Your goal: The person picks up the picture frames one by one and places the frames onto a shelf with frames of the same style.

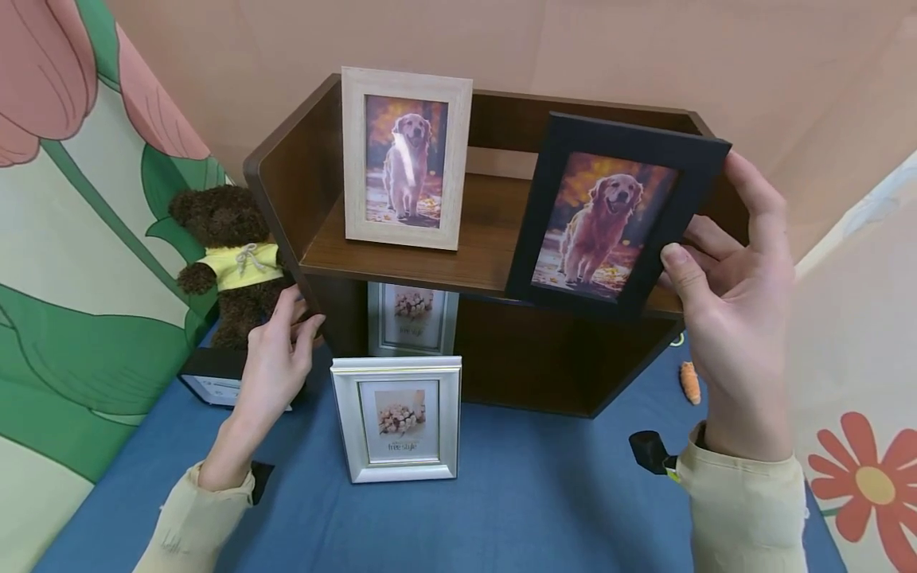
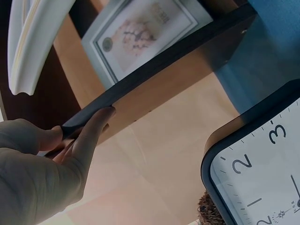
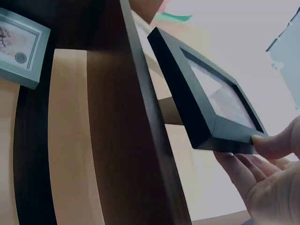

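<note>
My right hand point(image 1: 745, 318) holds a black picture frame point(image 1: 602, 223) by its right edge, thumb on the front and fingers behind. The frame shows a golden dog and tilts in front of the upper level of a dark brown two-level shelf point(image 1: 501, 207). In the right wrist view, the black frame point(image 3: 206, 103) stands out past the shelf board's edge. My left hand point(image 1: 278, 358) grips the front edge of the shelf's left side panel point(image 2: 154, 70) between thumb and fingers. A pale wood-toned frame point(image 1: 407, 175) with a dog photo stands on the upper level, left.
One silver frame point(image 1: 397, 422) stands on the blue cloth before the shelf; another silver frame point(image 1: 413, 318) is inside the lower level. To the left are a brown teddy bear point(image 1: 229, 270) in yellow and a black-edged clock point(image 2: 262, 173). A small orange item point(image 1: 690, 383) lies at right.
</note>
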Motion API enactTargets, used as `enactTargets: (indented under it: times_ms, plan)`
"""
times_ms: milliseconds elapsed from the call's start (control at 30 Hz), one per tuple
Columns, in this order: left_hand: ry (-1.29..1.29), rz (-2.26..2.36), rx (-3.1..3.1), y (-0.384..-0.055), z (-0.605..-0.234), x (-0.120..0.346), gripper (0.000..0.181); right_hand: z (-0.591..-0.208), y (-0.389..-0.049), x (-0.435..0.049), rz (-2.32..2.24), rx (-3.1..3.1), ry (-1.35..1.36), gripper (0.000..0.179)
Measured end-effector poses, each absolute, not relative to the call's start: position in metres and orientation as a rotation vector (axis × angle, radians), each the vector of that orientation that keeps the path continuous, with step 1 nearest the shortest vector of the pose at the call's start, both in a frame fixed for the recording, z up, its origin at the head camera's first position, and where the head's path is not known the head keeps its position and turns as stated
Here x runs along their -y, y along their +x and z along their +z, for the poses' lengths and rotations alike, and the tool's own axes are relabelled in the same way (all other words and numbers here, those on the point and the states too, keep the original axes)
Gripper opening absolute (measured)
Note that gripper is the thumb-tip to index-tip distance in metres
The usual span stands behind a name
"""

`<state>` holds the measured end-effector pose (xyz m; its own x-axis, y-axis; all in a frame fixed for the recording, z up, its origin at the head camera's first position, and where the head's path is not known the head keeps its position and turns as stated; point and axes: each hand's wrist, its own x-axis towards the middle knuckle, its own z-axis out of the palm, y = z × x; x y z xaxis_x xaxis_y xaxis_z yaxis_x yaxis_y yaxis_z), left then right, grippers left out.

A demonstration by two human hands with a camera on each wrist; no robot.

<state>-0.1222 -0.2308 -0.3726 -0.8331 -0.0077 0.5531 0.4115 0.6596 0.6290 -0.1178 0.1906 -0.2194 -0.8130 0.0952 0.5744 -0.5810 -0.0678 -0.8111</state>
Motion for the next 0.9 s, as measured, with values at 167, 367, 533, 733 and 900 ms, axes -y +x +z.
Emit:
enactTargets:
  times_ms: [167, 367, 533, 733, 900]
  plan:
    - [-0.303, -1.076, 2.357, -0.122, -0.373, 0.231, 0.040, -0.214, -0.124, -0.186, 1.911, 1.789, 0.477, 0.067]
    - [-0.302, -1.085, 2.356, -0.122, -0.372, 0.231, 0.039, -0.213, -0.133, -0.185, 1.840, 1.825, 0.485, 0.068]
    - [-0.305, -1.088, 2.359, -0.122, -0.372, 0.231, 0.039, -0.213, -0.140, -0.184, 1.757, 1.875, 0.494, 0.068]
    - [-0.312, -1.090, 2.352, -0.122, -0.373, 0.231, 0.039, -0.213, -0.148, -0.182, 1.763, 1.885, 0.531, 0.069]
    - [-0.313, -1.081, 2.348, -0.122, -0.373, 0.231, 0.038, -0.214, -0.156, -0.181, 1.812, 1.840, 0.543, 0.069]
